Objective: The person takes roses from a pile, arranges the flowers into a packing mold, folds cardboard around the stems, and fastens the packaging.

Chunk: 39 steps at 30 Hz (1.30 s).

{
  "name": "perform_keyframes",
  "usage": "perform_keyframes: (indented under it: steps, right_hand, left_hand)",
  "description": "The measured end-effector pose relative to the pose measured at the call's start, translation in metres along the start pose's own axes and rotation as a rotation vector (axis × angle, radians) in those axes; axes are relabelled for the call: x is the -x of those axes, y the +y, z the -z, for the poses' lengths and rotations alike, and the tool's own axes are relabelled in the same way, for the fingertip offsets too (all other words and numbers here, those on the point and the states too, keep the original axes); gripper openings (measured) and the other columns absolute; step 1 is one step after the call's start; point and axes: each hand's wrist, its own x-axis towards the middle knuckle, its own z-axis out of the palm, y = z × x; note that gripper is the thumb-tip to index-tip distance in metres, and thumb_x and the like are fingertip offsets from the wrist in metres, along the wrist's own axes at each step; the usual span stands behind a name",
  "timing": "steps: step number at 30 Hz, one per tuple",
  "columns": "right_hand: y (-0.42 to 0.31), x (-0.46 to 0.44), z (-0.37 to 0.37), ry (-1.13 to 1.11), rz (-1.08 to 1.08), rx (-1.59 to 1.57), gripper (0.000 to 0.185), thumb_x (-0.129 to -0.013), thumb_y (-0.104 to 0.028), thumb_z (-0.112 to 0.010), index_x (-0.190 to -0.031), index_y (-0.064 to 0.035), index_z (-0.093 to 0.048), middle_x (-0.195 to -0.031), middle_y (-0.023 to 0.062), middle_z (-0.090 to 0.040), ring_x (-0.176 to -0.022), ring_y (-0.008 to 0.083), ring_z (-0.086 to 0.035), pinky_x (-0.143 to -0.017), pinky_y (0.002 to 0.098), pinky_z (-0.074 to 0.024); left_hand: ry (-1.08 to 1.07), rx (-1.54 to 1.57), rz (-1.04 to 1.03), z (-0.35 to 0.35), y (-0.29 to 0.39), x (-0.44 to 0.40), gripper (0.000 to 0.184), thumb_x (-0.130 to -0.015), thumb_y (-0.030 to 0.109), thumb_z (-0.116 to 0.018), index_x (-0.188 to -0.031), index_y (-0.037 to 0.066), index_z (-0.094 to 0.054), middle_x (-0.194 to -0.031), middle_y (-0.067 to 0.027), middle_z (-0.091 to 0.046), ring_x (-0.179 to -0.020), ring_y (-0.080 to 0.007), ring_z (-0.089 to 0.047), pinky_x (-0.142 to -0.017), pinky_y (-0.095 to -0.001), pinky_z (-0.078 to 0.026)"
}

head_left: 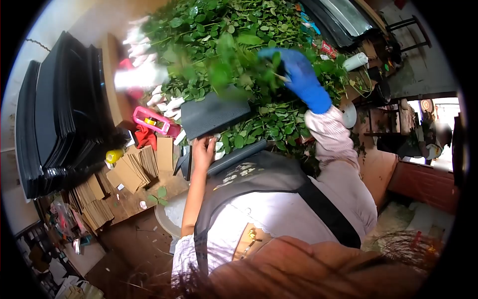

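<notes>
1. Hair (pixel 189 288) noted nearest the lens, strung across the foot of the view, well below the grey ribbed board (pixel 214 113), which is taken as landmark.
2. Far left of the board: tall dark sheets (pixel 62 99), stood on edge in a thick stack.
3. Left of the board and lower: yellow tape roll (pixel 114 156), then brown card pieces (pixel 132 172), some fanned out on the wooden table (pixel 127 202).
4. Nearer on the board's left: red cloth (pixel 146 137), with a pink tape dispenser (pixel 171 130) set just above it.
5. At the board's lower edge: bare left hand (pixel 203 153). The edge is touched by its fingers; whether it is pinched or merely steadied cannot be told.
6. Below the board, to the right: dark apron (pixel 249 182), worn over pale clothing.
7. Above and right of the board: green leafy stems (pixel 199 30), heaped thickly; the board is laid against them.
8. Up and right of the board: blue-gloved right hand (pixel 294 72), closed around a leafy bunch (pixel 224 65). Leaves are blurred and extended above the board.
9. Far right of the board, higher: pale roll (pixel 355 61), seen beside the heap.
</notes>
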Motion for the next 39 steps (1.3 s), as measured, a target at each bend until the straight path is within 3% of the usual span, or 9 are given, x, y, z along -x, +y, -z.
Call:
perform_keyframes:
  steps: [4,7,8,17,23,27,30,32,39]
  right_hand:
    - [0.016,0.070,-0.023,-0.474,0.158,-0.161,0.047,-0.078,-0.005,-0.069,-0.123,-0.0178,-0.064,-0.116,0.0090,-0.069,-0.103,0.0306,-0.067,-0.086,0.0431,-0.0554]
    - [0.030,0.124,-0.071,-0.732,-0.084,0.224,0.041,-0.081,-0.011,-0.067,-0.121,-0.0223,-0.066,-0.108,0.0074,-0.067,-0.093,0.0295,-0.067,-0.077,0.0433,-0.0539]
    - [0.040,0.140,-0.093,-0.743,-0.168,0.272,0.040,-0.082,-0.013,-0.066,-0.121,-0.0232,-0.066,-0.106,0.0071,-0.066,-0.091,0.0291,-0.066,-0.076,0.0432,-0.0532]
    - [0.039,0.084,-0.086,-1.296,-0.353,0.356,0.040,-0.085,-0.043,-0.067,-0.120,-0.0235,-0.066,-0.113,0.0116,-0.068,-0.102,0.0320,-0.066,-0.087,0.0438,-0.0525]
    - [0.067,-0.035,-0.150,-0.025,-0.025,0.161,0.022,-0.088,-0.029,-0.063,-0.104,-0.0153,-0.066,-0.099,0.0083,-0.067,-0.093,0.0293,-0.066,-0.083,0.0468,-0.0514]
    - [0.094,-0.058,-0.229,0.104,0.162,0.353,0.030,-0.081,-0.028,-0.070,-0.109,-0.0159,-0.068,-0.111,0.0132,-0.067,-0.102,0.0328,-0.063,-0.090,0.0433,-0.0500]
    - [0.080,-0.090,-0.218,-0.334,-0.264,0.262,0.031,-0.079,-0.026,-0.072,-0.109,-0.0169,-0.069,-0.120,0.0143,-0.067,-0.107,0.0337,-0.062,-0.094,0.0412,-0.0491]
    - [0.084,-0.078,-0.196,0.245,-0.001,0.051,0.027,-0.081,-0.022,-0.071,-0.108,-0.0159,-0.069,-0.120,0.0132,-0.067,-0.105,0.0332,-0.064,-0.092,0.0424,-0.0505]
    - [0.059,-0.041,-0.087,0.104,0.044,-0.014,0.029,-0.086,-0.013,-0.066,-0.115,-0.0158,-0.069,-0.108,0.0101,-0.070,-0.099,0.0320,-0.066,-0.089,0.0427,-0.0513]
  left_hand:
    - [-0.082,0.282,0.130,-0.012,-0.033,-0.005,0.044,-0.084,0.005,-0.073,-0.125,0.005,-0.059,-0.119,-0.0167,-0.064,-0.104,-0.0229,-0.066,-0.087,-0.0348,-0.053]
    - [-0.043,0.678,0.060,-0.013,-0.019,-0.005,0.053,-0.079,0.005,-0.077,-0.128,0.003,-0.055,-0.117,-0.0155,-0.065,-0.106,-0.0269,-0.065,-0.095,-0.0371,-0.050]
    - [0.022,0.068,-0.033,-0.006,-0.024,-0.005,0.052,-0.082,0.002,-0.073,-0.129,0.004,-0.051,-0.116,-0.0142,-0.064,-0.104,-0.0240,-0.064,-0.093,-0.0335,-0.049]
    - [-0.102,0.123,-0.018,0.003,-0.006,-0.011,0.038,-0.083,0.019,-0.077,-0.118,0.006,-0.069,-0.111,-0.0197,-0.066,-0.103,-0.0359,-0.060,-0.093,-0.0399,-0.047]
    - [-0.148,-0.082,-0.112,0.008,0.009,-0.009,0.036,-0.092,0.025,-0.065,-0.127,0.014,-0.067,-0.112,-0.0228,-0.066,-0.112,-0.0392,-0.054,-0.099,-0.0419,-0.043]
    - [-0.200,-0.224,-0.083,0.011,0.022,-0.010,0.038,-0.095,0.030,-0.058,-0.128,0.014,-0.066,-0.116,-0.0232,-0.066,-0.119,-0.0427,-0.051,-0.106,-0.0464,-0.040]
    - [-0.192,-0.235,-0.053,0.008,0.016,-0.011,0.044,-0.094,0.032,-0.060,-0.133,0.013,-0.061,-0.131,-0.0253,-0.057,-0.124,-0.0467,-0.045,-0.110,-0.0487,-0.035]
    - [-0.130,-0.213,-0.039,0.011,0.020,-0.010,0.044,-0.092,0.033,-0.063,-0.130,0.009,-0.062,-0.131,-0.0298,-0.053,-0.124,-0.0474,-0.045,-0.108,-0.0476,-0.037]
    - [-0.152,-0.179,0.095,0.011,0.021,-0.008,0.041,-0.088,0.028,-0.071,-0.121,0.005,-0.066,-0.118,-0.0247,-0.060,-0.110,-0.0393,-0.058,-0.096,-0.0415,-0.048]
